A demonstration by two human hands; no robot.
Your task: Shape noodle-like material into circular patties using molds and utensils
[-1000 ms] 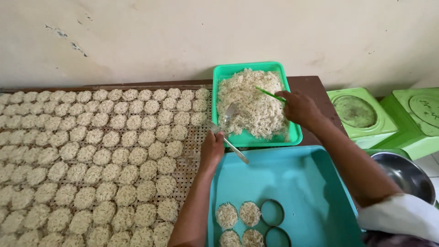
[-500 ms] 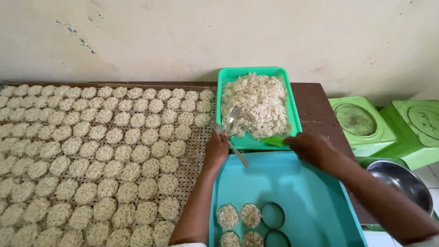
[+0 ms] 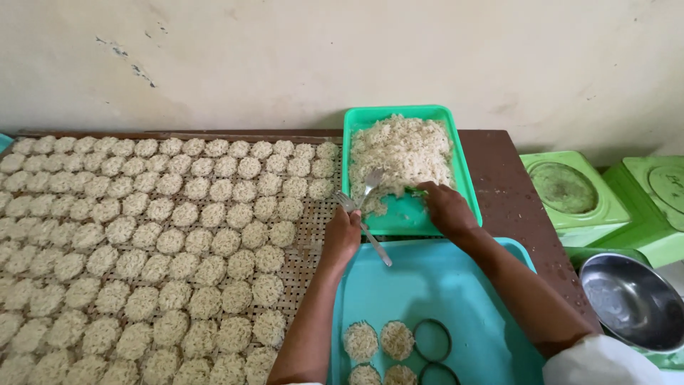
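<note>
From the head view, a dark brown wooden table runs along a pale, stained plaster wall that shows a few chipped marks near its upper left. Most of the tabletop is covered by a woven drying rack packed with rows of small round noodle discs, each just beside the next. At the rack's right edge stands a green tray piled with loose shredded noodles; its near corner is bare. The left hand is closed around the handle of a metal fork, fingers wrapped tight, the tines pointing up into the near edge of the noodle pile. The right hand rests inside the green tray with its fingers curled down onto the noodles at the pile's near side; whether it has pinched any strands cannot be told. Just in front of the green tray lies a larger turquoise tray, both forearms crossing above it; on its near part sit four formed noodle rounds and, just beside them, two dark ring moulds. To the right, off the table, stand two light green plastic stools and a shiny steel bowl.
</note>
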